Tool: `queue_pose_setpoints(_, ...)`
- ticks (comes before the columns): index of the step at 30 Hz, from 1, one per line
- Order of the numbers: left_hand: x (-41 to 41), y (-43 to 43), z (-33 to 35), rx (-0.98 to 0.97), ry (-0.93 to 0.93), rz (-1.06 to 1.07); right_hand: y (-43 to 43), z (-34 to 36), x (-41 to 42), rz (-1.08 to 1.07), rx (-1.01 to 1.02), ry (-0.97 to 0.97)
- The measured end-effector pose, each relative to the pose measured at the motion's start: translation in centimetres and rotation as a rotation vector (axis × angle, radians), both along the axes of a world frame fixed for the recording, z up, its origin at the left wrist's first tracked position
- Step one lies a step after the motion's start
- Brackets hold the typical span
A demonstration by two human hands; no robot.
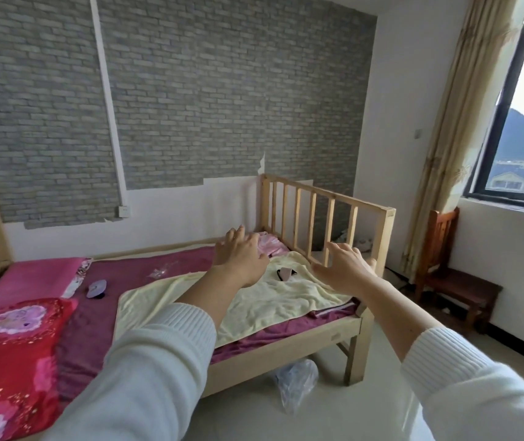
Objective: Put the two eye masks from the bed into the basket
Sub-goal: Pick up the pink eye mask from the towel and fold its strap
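Eye masks, two in all: the pink eye mask (287, 273) lies on my yellow towel (273, 300) between my left hand (242, 256) and right hand (345, 265), both spread open, holding nothing. The lavender eye mask (96, 288) sits on the purple sheet (133, 275), well left.

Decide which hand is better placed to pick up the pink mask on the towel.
Probably the right hand: open and empty, just right of the pink mask on the towel. The left hand is close too.
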State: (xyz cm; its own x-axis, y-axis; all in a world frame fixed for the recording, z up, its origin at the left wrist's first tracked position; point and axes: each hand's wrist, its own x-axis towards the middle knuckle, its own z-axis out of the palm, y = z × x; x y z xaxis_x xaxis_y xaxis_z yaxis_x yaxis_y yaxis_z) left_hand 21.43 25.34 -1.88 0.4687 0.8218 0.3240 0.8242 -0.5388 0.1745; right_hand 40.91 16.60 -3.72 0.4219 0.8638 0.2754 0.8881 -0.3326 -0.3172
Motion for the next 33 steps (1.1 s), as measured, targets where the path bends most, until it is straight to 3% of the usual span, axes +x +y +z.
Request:
queue_pose_setpoints(10,11.5,21.0,-2.9,-0.045,0.094,-0.060,20.7,-3.1,10.7,-0.052,-0.063,0.033)
queue_pose_setpoints(24,30.1,47.7,-8.3,-0.133,0.076,-0.115,46.3,-7.4,28.1,-0.037,-0.134,0.071)
queue_pose_setpoints(33,41.2,62.1,-15.2,-0.352,-0.002,-0.055,63.1,-13.4,40.3,-0.002,-0.286,0.120)
